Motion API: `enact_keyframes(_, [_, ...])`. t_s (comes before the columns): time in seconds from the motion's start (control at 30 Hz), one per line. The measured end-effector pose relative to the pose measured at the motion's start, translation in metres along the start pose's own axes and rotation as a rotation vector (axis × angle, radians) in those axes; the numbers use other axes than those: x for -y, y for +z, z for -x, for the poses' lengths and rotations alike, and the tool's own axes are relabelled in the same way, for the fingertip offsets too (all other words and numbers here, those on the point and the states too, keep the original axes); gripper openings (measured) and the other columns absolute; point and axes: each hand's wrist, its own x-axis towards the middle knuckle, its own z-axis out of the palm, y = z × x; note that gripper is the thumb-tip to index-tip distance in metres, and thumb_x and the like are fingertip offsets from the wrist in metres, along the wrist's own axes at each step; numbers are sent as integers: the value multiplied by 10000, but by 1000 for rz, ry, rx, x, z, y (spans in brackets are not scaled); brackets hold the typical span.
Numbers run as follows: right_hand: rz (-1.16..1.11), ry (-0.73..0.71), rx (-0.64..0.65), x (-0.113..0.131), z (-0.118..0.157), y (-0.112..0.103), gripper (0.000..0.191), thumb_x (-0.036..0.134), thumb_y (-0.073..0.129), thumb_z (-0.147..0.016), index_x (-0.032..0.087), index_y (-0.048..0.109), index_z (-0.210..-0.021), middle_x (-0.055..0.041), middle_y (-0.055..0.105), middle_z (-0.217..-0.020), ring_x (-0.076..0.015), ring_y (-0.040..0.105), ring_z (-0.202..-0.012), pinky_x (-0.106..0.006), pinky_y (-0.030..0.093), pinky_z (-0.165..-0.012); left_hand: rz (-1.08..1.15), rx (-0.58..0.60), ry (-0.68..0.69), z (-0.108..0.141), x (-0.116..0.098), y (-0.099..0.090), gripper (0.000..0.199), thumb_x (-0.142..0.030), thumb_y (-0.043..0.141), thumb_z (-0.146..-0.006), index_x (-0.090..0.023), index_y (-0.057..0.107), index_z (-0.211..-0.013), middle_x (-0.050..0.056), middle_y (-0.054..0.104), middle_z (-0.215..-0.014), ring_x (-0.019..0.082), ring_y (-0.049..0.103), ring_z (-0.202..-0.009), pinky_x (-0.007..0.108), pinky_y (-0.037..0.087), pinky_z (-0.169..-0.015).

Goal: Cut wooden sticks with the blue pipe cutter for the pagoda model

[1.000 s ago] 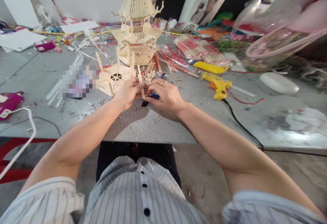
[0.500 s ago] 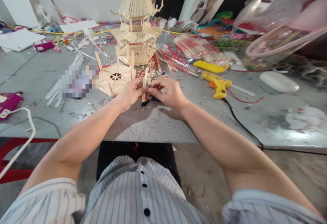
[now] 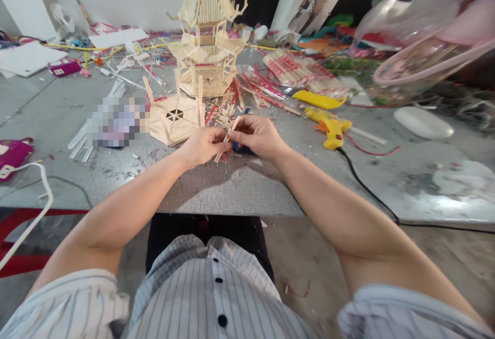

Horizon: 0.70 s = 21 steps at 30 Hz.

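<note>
Between my two hands, short wooden sticks (image 3: pixel 221 154) lie side by side at a slant. My left hand (image 3: pixel 207 147) pinches their lower part, and my right hand (image 3: pixel 255 135) grips them nearer the top. Fingers cover the middle of the sticks, so how they join is hidden. Under my right hand lies a dark blue object (image 3: pixel 243 148), mostly covered. Just beyond my left hand sits a hexagonal stick base (image 3: pixel 162 114) with upright posts. Behind it stands a tiered stick pagoda (image 3: pixel 207 45) with a pointed roof.
Cut stick pieces (image 3: pixel 224 114) are scattered beyond my hands. To the right lie a yellow glue gun (image 3: pixel 330 130) with a black cord, a yellow cutter (image 3: pixel 319 99) and packs of sticks (image 3: pixel 294 70). Clear glue sticks (image 3: pixel 81 140) lie left, beside a blurred flat object (image 3: pixel 118 125).
The sticks have gone from nearly upright to slanting, tops toward the right. My right hand has closed in on their upper part, and my left hand has shifted slightly down.
</note>
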Motion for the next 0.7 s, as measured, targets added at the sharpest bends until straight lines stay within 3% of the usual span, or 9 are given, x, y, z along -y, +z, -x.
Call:
enact_keyframes(0.3, [40, -54, -23, 2, 1, 0, 324, 436, 760, -619, 188, 559, -674, 43, 538, -596, -65, 436, -516, -236, 395, -509, 29, 11, -55, 1, -8, 2, 120, -146, 579, -865, -102, 626, -764, 17, 676, -681, 87, 645, -536, 199, 506, -526])
enact_keyframes(0.43, [145, -112, -53, -2, 0, -5, 362, 533, 661, -694, 189, 549, -718, 21, 547, -633, -77, 439, -530, -255, 389, -532, 3, -67, -18, 1, -11, 0, 139, -167, 585, -869, -108, 598, -743, -8, 638, -627, 63, 608, -485, 173, 482, -496])
enact_keyframes(0.5, [348, -151, -94, -2, 0, -12, 366, 554, 583, -752, 189, 561, -737, -2, 567, -666, -93, 452, -557, -272, 381, -561, -33, -169, 38, -1, -12, -4, 150, -175, 570, -877, -121, 587, -739, -18, 631, -614, 49, 583, -472, 161, 464, -491])
enact_keyframes(0.57, [688, -155, -83, 0, 0, -18, 350, 538, 563, -779, 191, 580, -740, -28, 596, -712, -122, 490, -618, -291, 366, -601, -88, -285, 105, -3, -11, -9, 174, -192, 548, -887, -137, 580, -725, -18, 635, -624, 50, 576, -478, 163, 453, -495])
enact_keyframes(0.7, [1233, 44, 117, 9, 2, -24, 376, 587, 606, -755, 211, 594, -757, -63, 647, -830, -205, 571, -747, -308, 332, -615, -159, -395, 171, -6, -9, -14, 196, -230, 531, -891, -157, 565, -713, -8, 641, -656, 69, 597, -510, 184, 453, -515])
